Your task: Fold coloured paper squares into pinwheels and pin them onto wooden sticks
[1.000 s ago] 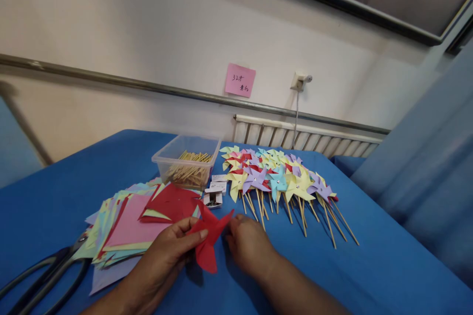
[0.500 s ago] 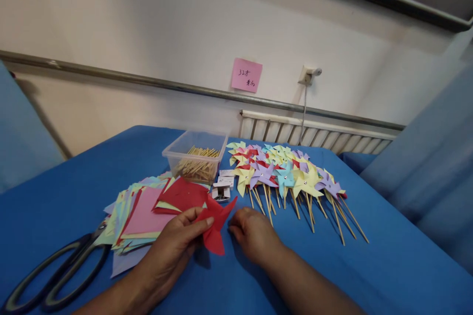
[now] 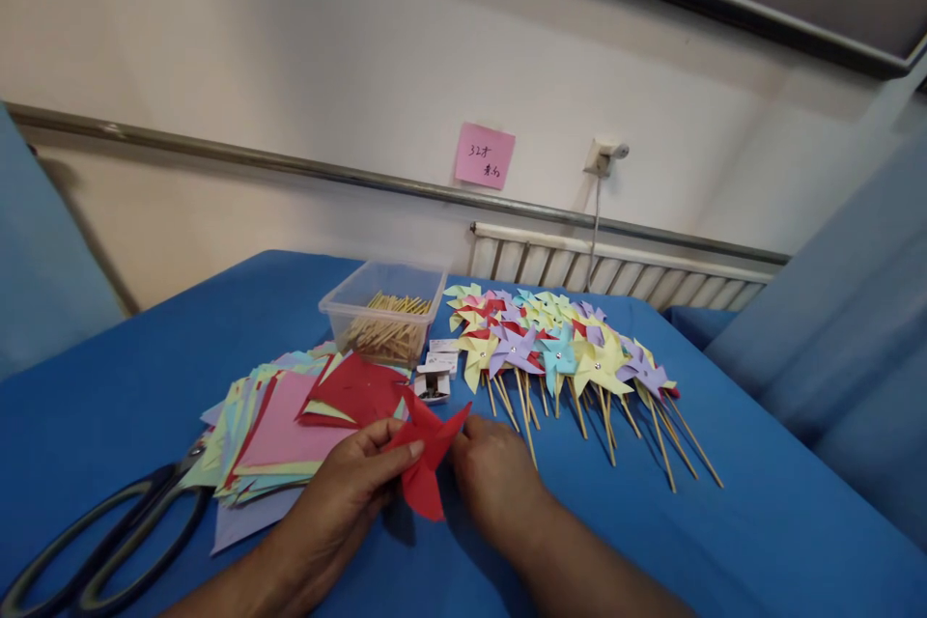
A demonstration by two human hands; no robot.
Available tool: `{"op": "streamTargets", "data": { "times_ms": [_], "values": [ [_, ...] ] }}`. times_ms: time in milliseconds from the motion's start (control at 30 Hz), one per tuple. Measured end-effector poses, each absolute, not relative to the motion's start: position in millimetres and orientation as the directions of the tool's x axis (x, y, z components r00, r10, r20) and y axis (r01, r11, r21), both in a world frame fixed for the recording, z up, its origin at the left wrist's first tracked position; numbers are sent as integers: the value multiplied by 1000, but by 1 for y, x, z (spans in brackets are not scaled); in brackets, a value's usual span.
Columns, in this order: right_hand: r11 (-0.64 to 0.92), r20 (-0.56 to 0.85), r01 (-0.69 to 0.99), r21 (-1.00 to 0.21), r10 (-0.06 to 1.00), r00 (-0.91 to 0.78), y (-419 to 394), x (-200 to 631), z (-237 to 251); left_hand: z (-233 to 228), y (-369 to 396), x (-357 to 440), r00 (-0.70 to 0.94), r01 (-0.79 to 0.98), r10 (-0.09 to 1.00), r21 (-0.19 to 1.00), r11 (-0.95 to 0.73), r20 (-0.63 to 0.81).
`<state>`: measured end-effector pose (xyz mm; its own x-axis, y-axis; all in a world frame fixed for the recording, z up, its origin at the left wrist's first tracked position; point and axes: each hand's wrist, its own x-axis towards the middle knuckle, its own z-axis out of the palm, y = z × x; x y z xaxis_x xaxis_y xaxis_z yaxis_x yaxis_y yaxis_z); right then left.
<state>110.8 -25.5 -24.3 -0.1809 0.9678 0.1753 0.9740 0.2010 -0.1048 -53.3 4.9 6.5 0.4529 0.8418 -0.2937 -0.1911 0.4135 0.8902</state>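
Observation:
A red paper pinwheel (image 3: 427, 454) with folded blades is pinched between the thumb and fingers of my left hand (image 3: 362, 473), low over the table. Close by its right side is my right hand (image 3: 496, 473), fingers curled and closed. Whatever those fingers may hold is hidden behind the hand. Just beyond the pinwheel lies a small open box (image 3: 433, 384) with tiny dark pieces inside. Left of it, a red paper sheet (image 3: 354, 389) tops a stack of coloured paper (image 3: 279, 425).
Scissors (image 3: 137, 521) lie at the left on the blue tablecloth (image 3: 652, 560). A clear plastic tub (image 3: 340, 307) of wooden sticks stands behind the paper. Finished pinwheels on sticks (image 3: 557, 352) lie in a crowded group at the right. A radiator (image 3: 557, 261) runs along the wall.
The camera view has tilted slightly. My right hand has come a little closer to the pinwheel's right edge; my left hand still holds the pinwheel.

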Motion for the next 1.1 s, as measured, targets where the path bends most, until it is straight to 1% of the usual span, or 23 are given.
{"op": "streamTargets", "data": {
  "times_ms": [67, 200, 433, 667, 833, 1100],
  "values": [
    [212, 174, 973, -87, 965, -195, -25, 108, -23, 6, 5, -53, 448, -188, 845, 894, 408, -291],
    [230, 180, 969, -93, 961, -211, -23, 105, -22, 6, 5, -54, 438, -194, 852, 896, 400, -286],
    [146, 147, 986, -79, 980, -133, -27, 102, -18, 10, 4, -52, 424, -185, 851, 891, 415, -309],
    [131, 85, 991, -41, 988, -127, -29, 100, -11, 10, 6, -50, 397, -166, 855, 889, 426, -335],
    [99, 72, 992, -77, 993, -94, -29, 104, -12, 7, 6, -51, 375, -163, 878, 911, 378, -297],
    [155, 108, 978, -139, 984, -141, -27, 112, -24, 9, 5, -51, 335, -125, 903, 938, 324, -268]
  ]
}}
